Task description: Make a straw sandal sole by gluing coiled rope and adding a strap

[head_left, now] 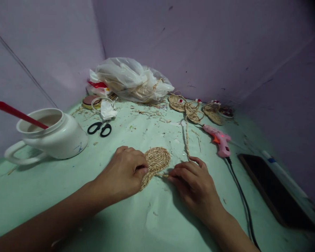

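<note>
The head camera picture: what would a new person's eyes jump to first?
Probably the coiled straw-coloured piece in the middle, with the left hand on it and the right hand pinching a braided cord. The pink glue gun, with a glowing red light, stands out at the right. At the left, the big white pot catches the eye too, with a red stick poking out.

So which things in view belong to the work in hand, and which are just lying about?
Part of the work:
coiled straw piece, at the left hand
straw cord, pinched by the right hand
probably the glue gun, its light on, and scissors, both unheld

Seemingly lying about:
white mug
phone
plastic bag, contents unclear
beaded pieces behind
</note>
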`<state>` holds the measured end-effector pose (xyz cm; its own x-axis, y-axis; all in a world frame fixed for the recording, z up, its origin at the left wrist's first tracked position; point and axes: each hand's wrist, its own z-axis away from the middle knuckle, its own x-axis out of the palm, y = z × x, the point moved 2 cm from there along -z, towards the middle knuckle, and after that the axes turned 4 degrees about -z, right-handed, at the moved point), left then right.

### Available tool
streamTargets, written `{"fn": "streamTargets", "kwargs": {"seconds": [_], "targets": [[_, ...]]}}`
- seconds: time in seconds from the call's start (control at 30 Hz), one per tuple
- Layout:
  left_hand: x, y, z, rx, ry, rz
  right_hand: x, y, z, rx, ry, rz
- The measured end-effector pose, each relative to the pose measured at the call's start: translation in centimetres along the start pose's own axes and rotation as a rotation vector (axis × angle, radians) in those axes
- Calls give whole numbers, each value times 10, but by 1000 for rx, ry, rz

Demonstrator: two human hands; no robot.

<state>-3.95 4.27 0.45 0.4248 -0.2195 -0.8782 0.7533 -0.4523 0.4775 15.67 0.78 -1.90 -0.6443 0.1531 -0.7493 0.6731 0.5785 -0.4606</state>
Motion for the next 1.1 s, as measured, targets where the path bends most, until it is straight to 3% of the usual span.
{"fn": "streamTargets", "kwargs": {"seconds": [0.6, 0.83, 1.0, 1.1], "targets": [[0, 3, 2, -38, -19, -40, 13, 7, -5, 180, 57, -79], [2, 5, 2, -83, 188, 1, 14, 6, -4, 182, 58, -76], [7, 16, -3, -151, 11, -176, 15, 6, -5, 170, 63, -79], [8, 22, -5, -151, -16, -222, 15, 4, -5, 161, 76, -82]]}}
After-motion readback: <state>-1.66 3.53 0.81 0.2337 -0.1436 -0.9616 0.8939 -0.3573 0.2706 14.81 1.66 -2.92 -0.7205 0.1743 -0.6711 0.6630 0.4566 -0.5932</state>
